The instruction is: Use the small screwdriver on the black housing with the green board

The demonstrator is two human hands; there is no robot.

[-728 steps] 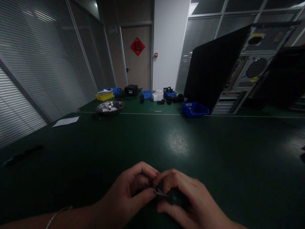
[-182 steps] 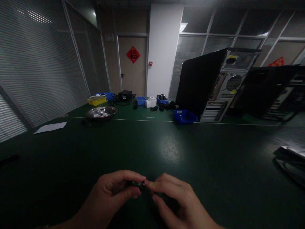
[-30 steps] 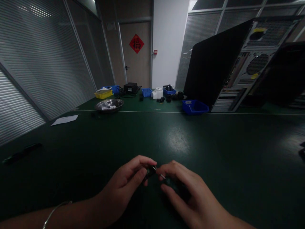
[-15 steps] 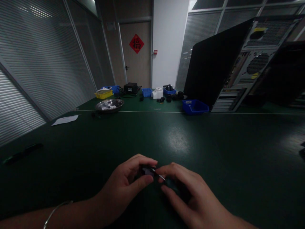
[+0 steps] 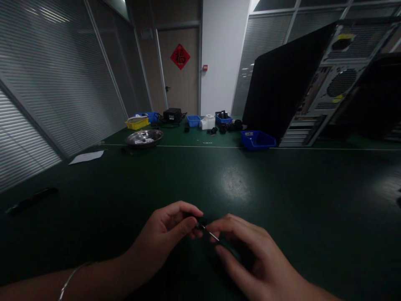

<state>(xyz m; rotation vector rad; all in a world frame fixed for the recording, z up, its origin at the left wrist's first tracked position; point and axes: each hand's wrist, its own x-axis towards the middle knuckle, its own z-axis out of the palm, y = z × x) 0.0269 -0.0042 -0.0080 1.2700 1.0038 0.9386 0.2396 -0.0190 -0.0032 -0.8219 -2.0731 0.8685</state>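
Low in the middle of the view, my left hand (image 5: 171,228) pinches a small dark part (image 5: 201,220) between thumb and fingers. Most of that part is covered by the fingers, and its kind cannot be made out. My right hand (image 5: 253,246) is closed around the dark handle of a screwdriver (image 5: 214,236). Its thin metal shaft points up and left, and the tip meets or nearly meets the dark part. Both hands are just above the green tabletop (image 5: 175,175).
A dark green tool (image 5: 31,201) lies at the left, near a white paper (image 5: 87,157). Farther back are a metal bowl (image 5: 144,144), a yellow bin (image 5: 138,123), a white device (image 5: 207,122) and a blue bin (image 5: 257,146). A large computer case (image 5: 282,83) stands at the right.
My left fingers have turned the small part, so its lighter face is now hidden. The thumb has shifted slightly up and left. My right hand with the screwdriver has barely moved.
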